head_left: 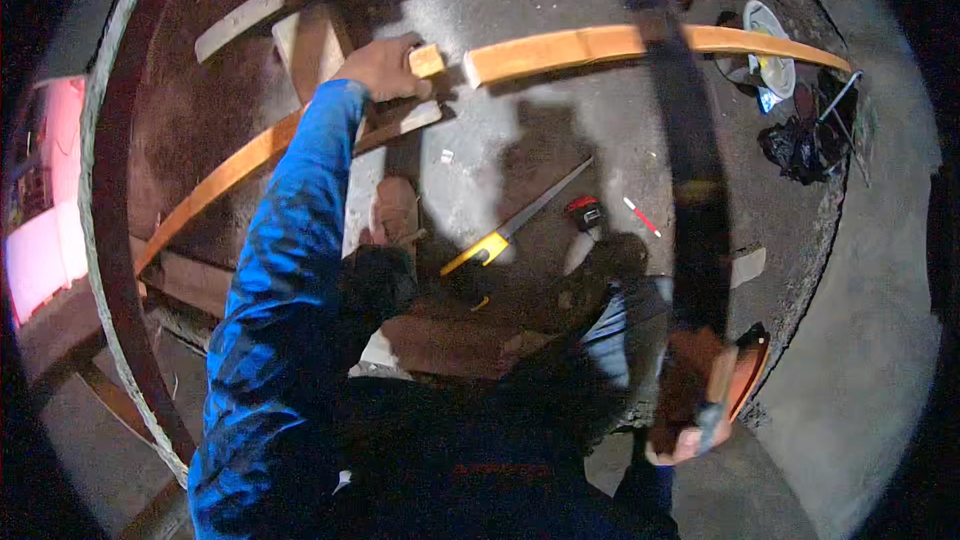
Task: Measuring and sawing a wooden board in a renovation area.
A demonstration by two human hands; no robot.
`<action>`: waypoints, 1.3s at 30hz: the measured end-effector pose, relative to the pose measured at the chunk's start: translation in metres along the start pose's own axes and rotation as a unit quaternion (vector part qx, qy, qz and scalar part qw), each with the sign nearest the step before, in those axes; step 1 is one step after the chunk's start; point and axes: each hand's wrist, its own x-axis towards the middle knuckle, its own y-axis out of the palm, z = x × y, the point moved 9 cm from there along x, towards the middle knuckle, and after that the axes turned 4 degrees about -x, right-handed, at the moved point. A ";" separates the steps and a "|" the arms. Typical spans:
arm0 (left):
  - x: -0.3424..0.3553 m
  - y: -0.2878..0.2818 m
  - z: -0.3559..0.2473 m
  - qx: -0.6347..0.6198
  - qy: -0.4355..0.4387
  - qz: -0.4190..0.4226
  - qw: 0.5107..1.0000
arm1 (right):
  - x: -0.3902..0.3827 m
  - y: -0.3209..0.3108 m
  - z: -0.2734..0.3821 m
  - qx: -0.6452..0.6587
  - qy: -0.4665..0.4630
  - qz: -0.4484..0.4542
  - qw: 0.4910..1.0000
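My left hand (385,70) is closed round the end of a long wooden strip (225,175), which slopes down to the left beneath my blue sleeve. A second wooden strip (560,52) lies to the right, its near end a short gap from that hand. At the lower right my right hand (690,445) is closed and blurred. It grips a blurred piece with a wood-coloured upper part (718,380); its kind cannot be made out. A handsaw (487,252) with a yellow handle lies on the floor between the hands, near a red and black tape measure (584,212).
Timber offcuts (245,25) lie at the upper left. A red and white pen-like stick (642,217) is right of the tape. Farther right are a black plastic bag (800,148) and a white dish-like thing (768,28). A dark blurred band (700,190) crosses the right side.
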 end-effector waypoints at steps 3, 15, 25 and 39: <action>0.009 -0.010 0.007 -0.238 0.016 0.031 0.971 | 0.039 -0.006 -0.005 -0.045 0.090 -0.036 0.994; -0.003 0.041 -0.158 0.161 0.113 -0.092 0.976 | -0.098 -0.061 -0.178 -0.367 0.355 -0.049 0.858; -0.038 0.052 -0.217 0.028 0.071 -0.012 0.997 | -0.242 -0.009 -0.270 -0.381 0.260 0.047 0.886; -0.158 0.052 -0.298 -0.522 -0.142 0.317 0.779 | -0.220 0.017 -0.303 -0.205 0.455 0.122 0.858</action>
